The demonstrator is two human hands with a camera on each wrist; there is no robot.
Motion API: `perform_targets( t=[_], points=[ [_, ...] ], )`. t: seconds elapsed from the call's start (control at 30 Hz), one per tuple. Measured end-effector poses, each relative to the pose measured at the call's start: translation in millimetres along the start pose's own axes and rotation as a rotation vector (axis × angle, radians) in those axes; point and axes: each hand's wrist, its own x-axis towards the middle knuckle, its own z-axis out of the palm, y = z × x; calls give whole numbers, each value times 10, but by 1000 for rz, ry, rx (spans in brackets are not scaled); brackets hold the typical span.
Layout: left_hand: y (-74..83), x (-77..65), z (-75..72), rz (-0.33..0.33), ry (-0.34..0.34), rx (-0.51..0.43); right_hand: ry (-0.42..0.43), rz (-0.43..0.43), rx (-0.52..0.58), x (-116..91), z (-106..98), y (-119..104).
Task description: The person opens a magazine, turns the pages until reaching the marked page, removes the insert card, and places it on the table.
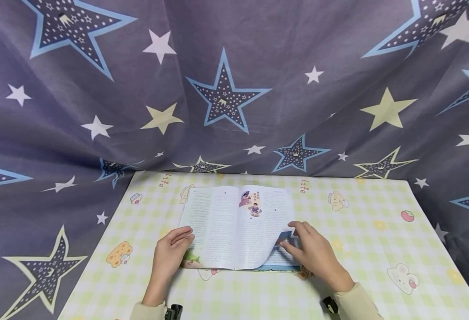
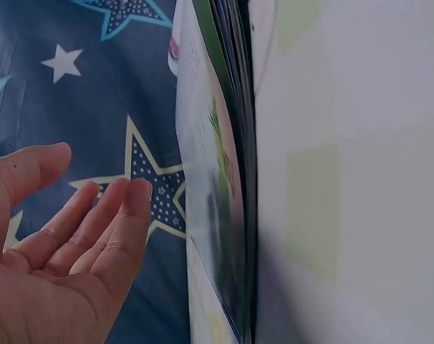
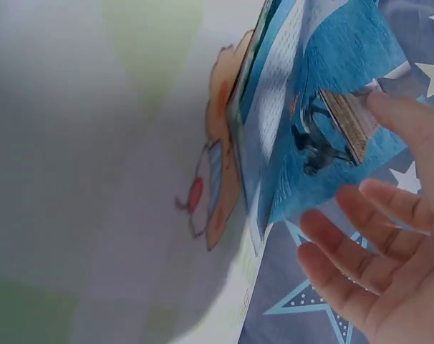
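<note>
An open book [image 1: 223, 226] lies on the table, its pages full of small print with a coloured drawing at the top of the right page. At its left edge my left hand [image 1: 172, 249] stays relaxed, fingers loosely bent; the left wrist view shows this hand [image 2: 81, 236] with no page between thumb and fingers. My right hand [image 1: 314, 251] is at the lower right of the book, where a page [image 1: 268, 240] curls up. In the right wrist view, the thumb of the right hand [image 3: 389, 236] touches that page's blue underside [image 3: 288, 186], and the other fingers stand apart from the thumb.
A green and white checked cloth [image 1: 358, 249] with cartoon prints covers the table. Behind and beside it hangs a dark curtain [image 1: 282, 111] with stars. More pages and the book's blue lower edge [image 1: 278, 268] show below the lifted page.
</note>
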Motion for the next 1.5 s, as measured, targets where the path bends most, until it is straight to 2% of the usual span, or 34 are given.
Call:
perform_targets(
  t=[0.2,0.3,0.47,0.63,0.73,0.87,0.93,1.03,1.17,1.3,1.5],
  points=[
    [57,22,137,11,-36,-11,31,-43,86,40,79,-102],
    [99,28,222,19,-58,-25,33,-76,175,64,124,-181],
    [194,22,394,35,-111,-97,-8,-97,332,111,186,-312],
    [287,-19,599,54,-181,-140,-69,-99,363,135,229,-424],
    [320,-48,707,61,-253,-170,-105,-92,382,147,246,-480],
    [313,-73,802,56,-334,-191,-112,-120,392,162,270,-529],
    [300,-78,823,58,-348,-177,-105,-138,389,166,278,-539],
    [278,-74,814,58,-339,-163,-96,-150,385,164,286,-539],
    [250,-65,712,24,-276,-191,-107,-140,376,162,291,-522],
    [197,-50,521,-13,-182,-191,-135,-134,341,163,298,-498],
    [102,-52,183,-50,-62,-109,-200,-256,222,157,338,-453]
  ],
)
